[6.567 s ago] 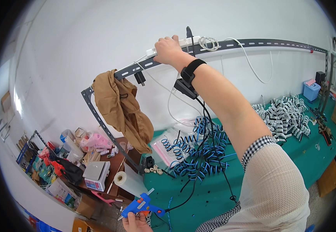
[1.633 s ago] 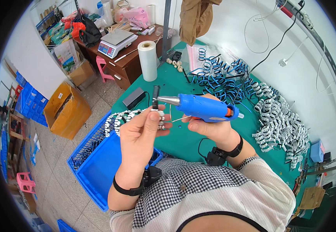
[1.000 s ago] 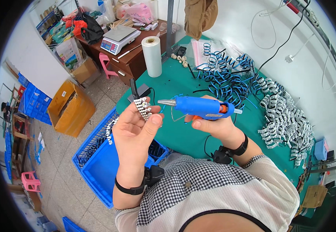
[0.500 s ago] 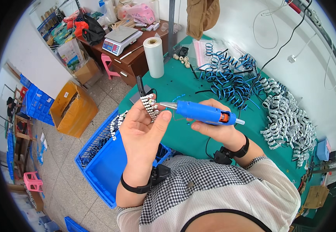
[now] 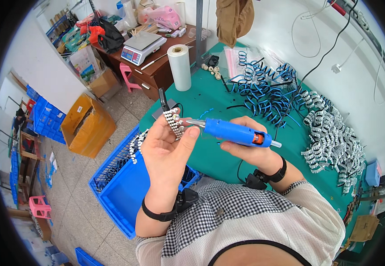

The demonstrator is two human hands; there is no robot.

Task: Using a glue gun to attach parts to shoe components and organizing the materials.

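Beaded strip (image 5: 173,123) (white, black), blue glue gun (image 5: 234,132)

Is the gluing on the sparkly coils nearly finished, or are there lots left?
Some look done: black-and-white coils lie in the blue crate. In hand: the left hand holds one beaded coil, and the right hand points the blue glue gun at it. Probably plenty left: a white coil pile and blue coils remain on the table.
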